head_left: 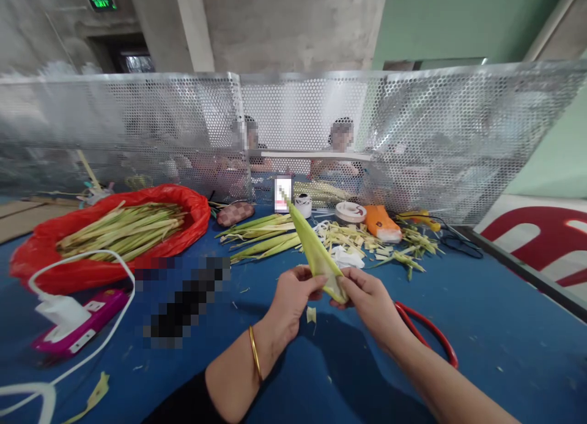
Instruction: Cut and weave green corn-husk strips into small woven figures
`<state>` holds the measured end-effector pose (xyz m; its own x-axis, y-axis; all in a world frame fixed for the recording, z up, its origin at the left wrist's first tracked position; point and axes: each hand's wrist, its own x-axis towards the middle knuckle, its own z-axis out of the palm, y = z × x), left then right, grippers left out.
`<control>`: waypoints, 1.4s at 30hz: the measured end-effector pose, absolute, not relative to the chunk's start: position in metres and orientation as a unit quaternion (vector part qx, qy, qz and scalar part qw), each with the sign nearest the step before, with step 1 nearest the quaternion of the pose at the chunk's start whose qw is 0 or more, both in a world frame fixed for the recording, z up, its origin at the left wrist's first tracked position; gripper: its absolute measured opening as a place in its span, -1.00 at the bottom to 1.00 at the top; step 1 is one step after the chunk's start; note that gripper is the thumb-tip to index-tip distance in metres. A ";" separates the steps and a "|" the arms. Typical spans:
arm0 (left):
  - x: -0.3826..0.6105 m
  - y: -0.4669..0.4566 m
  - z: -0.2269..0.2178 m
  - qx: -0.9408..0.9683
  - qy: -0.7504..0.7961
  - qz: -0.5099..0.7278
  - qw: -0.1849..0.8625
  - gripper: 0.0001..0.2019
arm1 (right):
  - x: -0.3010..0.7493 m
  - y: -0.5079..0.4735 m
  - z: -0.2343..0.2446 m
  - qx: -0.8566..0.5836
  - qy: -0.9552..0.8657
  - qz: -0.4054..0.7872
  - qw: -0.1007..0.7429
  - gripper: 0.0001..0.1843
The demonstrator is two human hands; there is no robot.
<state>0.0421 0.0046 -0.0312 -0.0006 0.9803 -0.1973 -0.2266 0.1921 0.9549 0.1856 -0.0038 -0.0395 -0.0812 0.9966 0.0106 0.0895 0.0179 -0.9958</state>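
My left hand (293, 296) and my right hand (367, 299) both pinch the lower end of a folded green leaf strip (314, 250) that tapers up and away from me, above the blue table (481, 326). The fingers of each hand are closed on the leaf. A gold bangle sits on my left wrist. A small cut leaf scrap (311, 314) lies on the table just below my hands. The red handles of scissors (428, 332) lie under my right forearm.
A red plastic bag (41, 253) holds several long leaves at left. Loose leaves (261, 234) and trimmings (367, 237) lie ahead, with tape rolls (349, 212) and an orange object (383, 223). A pink power bank (76, 329) with white cable lies near left. A perforated metal screen (413, 137) stands behind, with people beyond.
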 end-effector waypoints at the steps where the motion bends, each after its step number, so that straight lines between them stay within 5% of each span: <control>1: 0.043 0.005 -0.032 0.379 0.498 0.507 0.593 -0.72 | 0.185 -0.004 -0.040 -0.494 -0.553 0.493 0.456 -0.75; 7: 0.044 0.008 -0.040 0.397 0.546 0.511 0.532 -0.72 | 0.188 -0.004 -0.046 -0.523 -0.654 0.340 0.427 -0.84; 12: 0.031 0.010 -0.029 0.577 0.567 0.584 0.068 -0.76 | 0.204 0.001 -0.039 -0.569 -0.713 0.155 0.380 -0.82; 15: 0.024 0.009 -0.023 0.792 0.443 0.420 -0.004 -0.76 | 0.207 0.002 -0.036 -0.547 -0.728 0.162 0.380 -0.81; 22: 0.028 0.006 -0.026 0.821 0.470 0.303 0.117 -0.77 | 0.206 0.008 -0.041 -0.545 -0.632 0.310 0.456 -0.79; 27: 0.034 0.000 -0.032 0.804 0.507 0.307 0.041 -0.81 | 0.198 0.009 -0.048 -0.543 -0.554 0.346 0.527 -0.72; 32: 0.036 -0.003 -0.034 0.771 0.534 0.347 0.009 -0.79 | 0.188 0.006 -0.053 -0.540 -0.513 0.477 0.467 -0.73; 42: 0.023 0.010 -0.016 0.548 0.560 0.371 0.498 -0.83 | 0.198 0.003 -0.040 -0.509 -0.590 0.477 0.407 -0.69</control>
<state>0.0232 0.0104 -0.0157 0.0971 0.9837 -0.1513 0.2436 0.1240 0.9619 0.1981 0.0025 -0.0395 -0.1505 0.9886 -0.0059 0.2125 0.0266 -0.9768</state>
